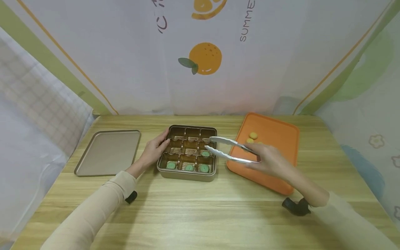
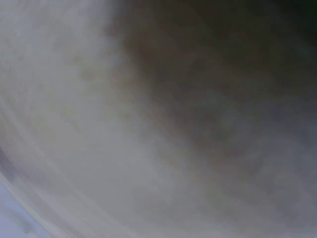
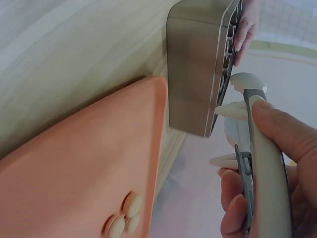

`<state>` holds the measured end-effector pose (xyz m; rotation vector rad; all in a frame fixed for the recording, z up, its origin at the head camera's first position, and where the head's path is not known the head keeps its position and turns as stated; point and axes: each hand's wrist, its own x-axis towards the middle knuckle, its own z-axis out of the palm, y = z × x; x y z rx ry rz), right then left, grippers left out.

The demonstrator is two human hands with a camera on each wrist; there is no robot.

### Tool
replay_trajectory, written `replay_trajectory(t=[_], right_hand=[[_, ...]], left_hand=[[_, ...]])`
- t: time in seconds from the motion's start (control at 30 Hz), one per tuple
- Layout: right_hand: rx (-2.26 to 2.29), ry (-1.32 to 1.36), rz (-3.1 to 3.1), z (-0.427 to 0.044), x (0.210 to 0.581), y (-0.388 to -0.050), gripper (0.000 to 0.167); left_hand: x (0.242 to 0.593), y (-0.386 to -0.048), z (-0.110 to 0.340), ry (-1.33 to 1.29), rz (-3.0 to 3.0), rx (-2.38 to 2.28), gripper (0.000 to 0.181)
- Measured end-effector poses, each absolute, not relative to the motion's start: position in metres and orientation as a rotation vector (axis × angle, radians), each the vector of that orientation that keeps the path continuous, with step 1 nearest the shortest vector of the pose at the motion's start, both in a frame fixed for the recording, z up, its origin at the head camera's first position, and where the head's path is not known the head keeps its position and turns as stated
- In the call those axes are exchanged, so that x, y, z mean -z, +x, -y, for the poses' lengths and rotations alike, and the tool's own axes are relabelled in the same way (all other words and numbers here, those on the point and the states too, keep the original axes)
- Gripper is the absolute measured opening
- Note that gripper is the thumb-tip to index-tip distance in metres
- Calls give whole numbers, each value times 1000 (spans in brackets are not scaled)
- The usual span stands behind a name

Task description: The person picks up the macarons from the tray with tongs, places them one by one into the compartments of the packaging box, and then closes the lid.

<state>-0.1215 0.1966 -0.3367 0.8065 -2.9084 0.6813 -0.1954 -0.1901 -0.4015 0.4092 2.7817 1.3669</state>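
A square gold-brown tin (image 1: 187,175) holds a divided tray of compartments. Green round pieces sit in the three front compartments, and another green piece (image 1: 205,153) lies in the middle row's right one. My left hand (image 1: 152,150) grips the tin's left rim. Metal tongs (image 1: 232,158) are held in my right hand (image 1: 270,161), their spread tips over the tin's right side with nothing seen between them. In the right wrist view the right hand (image 3: 292,163) has its thumb and fingers around the tongs (image 3: 267,173), beside the tin (image 3: 193,64). The left wrist view is blurred.
An orange tray (image 1: 275,139) on the right bears several yellow round pieces (image 1: 253,135) near its left side. On the left lies a flat gold-brown tray (image 1: 109,152). A printed curtain (image 1: 134,69) hangs behind the wooden table (image 1: 175,215).
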Motion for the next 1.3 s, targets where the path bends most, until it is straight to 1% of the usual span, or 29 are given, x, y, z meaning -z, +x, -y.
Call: replay_trajectory(t=[0.1,0.6,0.8,1.03,1.3], right_hand=[[-702,769,2889,-209,338,-118,58],[-789,554,2926,-280,352,-101,62],[-663,483,2950,-306,361,-93,60],[-556,468,2938,-319,369,-90,59],[-500,458,2956,-322,371,-92,59]], left_hand=[[401,-196,190,398,-2775,-1376,50],[401,-196,190,420,-2775,-1369,51],[400,-196,190,429,-2784,-1363,51],[400,-195,190,433,-2783,-1364,51],[401,-195,190,400,-2794,-1360,51]])
